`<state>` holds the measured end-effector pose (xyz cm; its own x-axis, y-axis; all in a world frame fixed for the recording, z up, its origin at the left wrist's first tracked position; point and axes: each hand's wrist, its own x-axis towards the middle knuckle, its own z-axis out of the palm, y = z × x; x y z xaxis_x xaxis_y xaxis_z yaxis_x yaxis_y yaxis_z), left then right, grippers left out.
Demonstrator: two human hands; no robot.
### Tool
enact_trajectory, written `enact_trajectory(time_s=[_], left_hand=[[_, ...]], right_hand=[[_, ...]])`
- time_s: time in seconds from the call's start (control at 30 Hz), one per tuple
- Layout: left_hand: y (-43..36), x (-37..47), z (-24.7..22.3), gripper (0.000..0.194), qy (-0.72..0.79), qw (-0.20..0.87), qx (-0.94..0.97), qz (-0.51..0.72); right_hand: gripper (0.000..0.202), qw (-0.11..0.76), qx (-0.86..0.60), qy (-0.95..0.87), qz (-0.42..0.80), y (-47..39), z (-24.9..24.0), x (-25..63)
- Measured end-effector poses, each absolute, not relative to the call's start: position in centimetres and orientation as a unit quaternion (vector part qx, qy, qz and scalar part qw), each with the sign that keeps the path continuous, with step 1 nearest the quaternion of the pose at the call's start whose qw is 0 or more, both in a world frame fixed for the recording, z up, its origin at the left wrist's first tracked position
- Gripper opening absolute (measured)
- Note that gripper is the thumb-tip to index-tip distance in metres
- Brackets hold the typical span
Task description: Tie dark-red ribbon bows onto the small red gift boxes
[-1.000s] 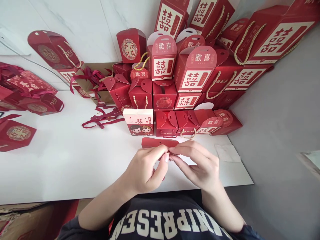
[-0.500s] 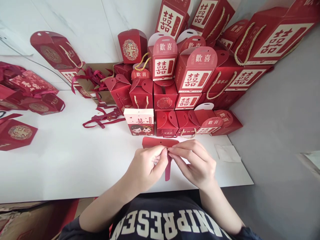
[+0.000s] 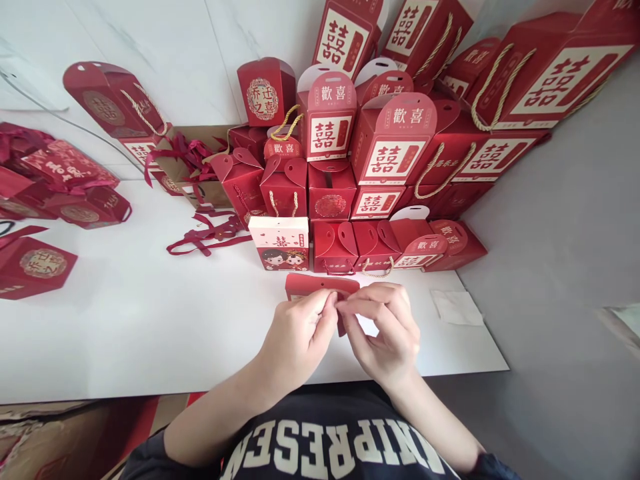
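My left hand (image 3: 300, 340) is closed in a pinch, its thumb and finger meeting over the front of a red card piece. Its partner, my right hand (image 3: 383, 330), pinches at the same spot, with fingertips almost touching the left ones. A short red ribbon (image 3: 341, 325) hangs down from between the fingertips; its upper part is hidden by them. Just behind the hands lies the red card piece (image 3: 323, 283), with a small hole near its far edge. A white and red box with two cartoon figures (image 3: 279, 245) stands beyond it.
Red gift boxes (image 3: 393, 143) are stacked along the wall. Behind the hands' left side are loose dark red ribbons (image 3: 213, 233) and a brown carton of ribbons (image 3: 197, 193). More red boxes (image 3: 37, 263) sit at far left. A white paper (image 3: 457, 307) lies right, near the grey wall.
The hanging ribbon end shows shorter now and has shifted slightly. My right hand has moved a little left and turned, its fingers more curled. My left hand stays in its pinch.
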<state>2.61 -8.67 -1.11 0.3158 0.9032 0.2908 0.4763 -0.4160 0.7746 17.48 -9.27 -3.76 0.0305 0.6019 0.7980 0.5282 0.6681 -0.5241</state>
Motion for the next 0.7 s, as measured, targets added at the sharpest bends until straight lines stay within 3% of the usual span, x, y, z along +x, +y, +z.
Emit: enact_trajectory(time_s=[0.17, 0.43, 0.7], left_hand=[[-8.8, 2.7, -1.0, 0.027, 0.442, 0.368, 0.732, 0.366], [-8.8, 2.6, -0.8, 0.030, 0.459, 0.368, 0.729, 0.350], [-8.8, 2.6, -0.6, 0.034, 0.447, 0.497, 0.652, 0.359]], right_hand=[[0.030, 0.604, -0.400, -0.689, 0.021, -9.3, -3.8, 17.6], [0.034, 0.592, -0.410, -0.694, -0.034, -9.0, -4.0, 17.6], [0.032, 0.606, -0.337, -0.718, -0.056, -8.5, -5.0, 18.2]])
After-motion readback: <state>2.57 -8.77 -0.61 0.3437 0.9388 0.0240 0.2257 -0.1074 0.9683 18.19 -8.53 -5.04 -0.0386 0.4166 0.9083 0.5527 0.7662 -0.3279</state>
